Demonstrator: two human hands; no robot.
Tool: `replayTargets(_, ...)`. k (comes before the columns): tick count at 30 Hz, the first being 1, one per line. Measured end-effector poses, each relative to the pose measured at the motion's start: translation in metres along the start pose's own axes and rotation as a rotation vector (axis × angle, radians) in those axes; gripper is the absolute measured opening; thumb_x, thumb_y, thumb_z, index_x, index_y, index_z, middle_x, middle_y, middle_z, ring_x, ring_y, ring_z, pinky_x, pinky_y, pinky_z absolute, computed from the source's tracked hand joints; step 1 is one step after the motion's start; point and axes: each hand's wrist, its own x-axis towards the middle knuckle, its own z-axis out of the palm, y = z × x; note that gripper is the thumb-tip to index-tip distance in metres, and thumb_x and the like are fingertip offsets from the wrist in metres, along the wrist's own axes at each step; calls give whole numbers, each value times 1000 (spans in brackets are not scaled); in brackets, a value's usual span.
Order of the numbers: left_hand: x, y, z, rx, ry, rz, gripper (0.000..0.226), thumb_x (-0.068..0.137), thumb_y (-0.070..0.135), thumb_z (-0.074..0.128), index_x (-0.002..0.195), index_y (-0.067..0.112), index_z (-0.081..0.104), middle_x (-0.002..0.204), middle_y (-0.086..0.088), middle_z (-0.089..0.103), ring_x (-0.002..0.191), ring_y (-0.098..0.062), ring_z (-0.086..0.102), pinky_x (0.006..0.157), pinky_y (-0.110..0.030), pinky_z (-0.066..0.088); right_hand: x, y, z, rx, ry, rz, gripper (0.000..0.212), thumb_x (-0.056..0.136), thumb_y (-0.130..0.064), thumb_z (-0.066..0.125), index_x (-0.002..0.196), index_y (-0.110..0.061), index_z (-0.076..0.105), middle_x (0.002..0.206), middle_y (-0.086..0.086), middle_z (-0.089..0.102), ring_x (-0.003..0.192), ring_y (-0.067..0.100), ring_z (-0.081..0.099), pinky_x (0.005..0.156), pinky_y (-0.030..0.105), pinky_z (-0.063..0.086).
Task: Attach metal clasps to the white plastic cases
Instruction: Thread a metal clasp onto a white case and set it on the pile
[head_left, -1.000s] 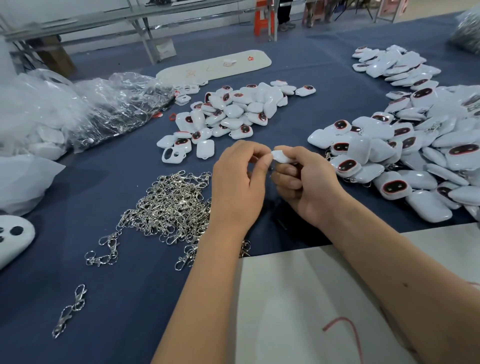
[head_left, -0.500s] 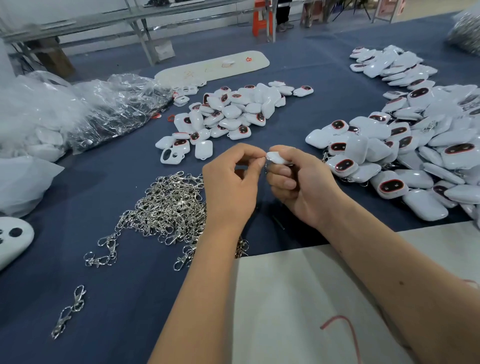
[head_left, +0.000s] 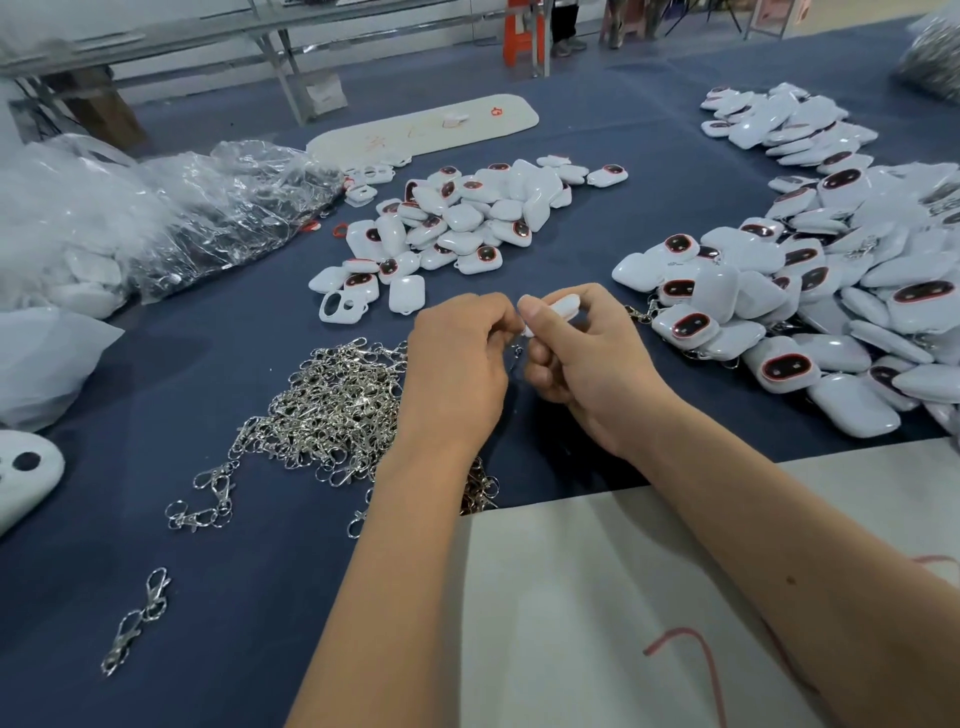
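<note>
Holding a white case (head_left: 561, 306) pinched in my right hand (head_left: 582, 364), I bring the left hand (head_left: 457, 364) against it, fingers curled as if pinching a clasp, though I cannot see one clearly. The case looks light, stiff and glossy, so likely slippery; I judge its edges safest to grip. The loose clasps (head_left: 327, 410) on the surface look small and prone to tangle. A clear bag (head_left: 228, 218) at far left seems to hold more metal parts.
</note>
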Motion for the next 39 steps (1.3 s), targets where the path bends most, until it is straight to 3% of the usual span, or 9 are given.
replayTargets(5, -2, 3, 0, -244, 70, -157, 17, 89, -1, 71, 87, 15, 76, 82, 8, 74, 77, -5, 67, 76, -18, 51, 0, -3, -1, 22, -27, -31, 32, 99, -38, 69, 97, -15, 47, 57, 0, 54, 43, 12, 42, 39, 20, 31)
replayTargets(10, -3, 19, 9, -829, 19, -573, 8, 100, 9, 63, 99, 5, 70, 89, -20, 72, 80, -21, 65, 74, -28, 59, -1, -8, -4, 108, -85, -108, 42, 81, -52, 71, 84, -19, 46, 60, 2, 48, 47, 14, 37, 47, 25, 28)
replayTargets(14, -2, 20, 7, -923, -64, -618, 12, 102, 12, 60, 92, 10, 67, 93, -15, 66, 87, -19, 61, 74, -23, 54, 0, -8, -4, 106, -81, -132, 43, 80, -53, 70, 82, -19, 44, 60, 5, 48, 46, 15, 37, 42, 22, 28)
replayTargets(18, 0, 22, 5, -1010, 7, -677, 20, 101, 12, 60, 83, 17, 65, 83, -5, 66, 81, -16, 60, 70, -21, 50, 1, -3, -1, 12, -45, -150, 41, 95, -51, 65, 80, -20, 43, 58, 4, 53, 41, 15, 42, 41, 19, 30)
replayTargets(21, 0, 24, 6, -972, 39, -650, 20, 102, 11, 58, 83, 17, 63, 75, -2, 62, 69, -14, 57, 62, -21, 48, 2, -1, 0, -58, -13, -161, 40, 100, -51, 62, 80, -21, 46, 58, 4, 56, 42, 14, 48, 41, 19, 35)
replayTargets(27, 0, 22, 5, -834, -72, -564, 19, 107, 11, 46, 90, 8, 54, 86, -18, 51, 79, -31, 44, 73, -43, 39, 1, 0, 0, -110, -13, -166, 46, 101, -53, 59, 79, -13, 58, 62, 7, 57, 47, 14, 49, 41, 19, 36)
replayTargets(30, 1, 18, 2, -800, -103, -540, 22, 107, 7, 43, 86, 9, 51, 81, -14, 45, 75, -27, 39, 64, -36, 36, 0, 2, 0, -144, -7, -195, 51, 102, -52, 60, 88, -3, 63, 60, 4, 54, 45, 13, 44, 40, 19, 32)
replayTargets(34, 1, 11, -1, -759, -166, -479, 33, 106, 3, 42, 76, 15, 47, 68, -4, 42, 63, -17, 35, 58, -29, 32, 0, 2, 1, -183, 38, -187, 48, 97, -59, 62, 69, -19, 61, 56, 4, 53, 42, 15, 42, 40, 20, 32)
replayTargets(39, 1, 1, -7, -638, -245, -416, 33, 106, 3, 44, 76, 16, 51, 66, 0, 47, 61, -13, 42, 57, -24, 34, 1, 4, 1, -226, 12, -229, 47, 97, -56, 64, 64, -24, 55, 58, 7, 52, 44, 16, 40, 40, 18, 31)
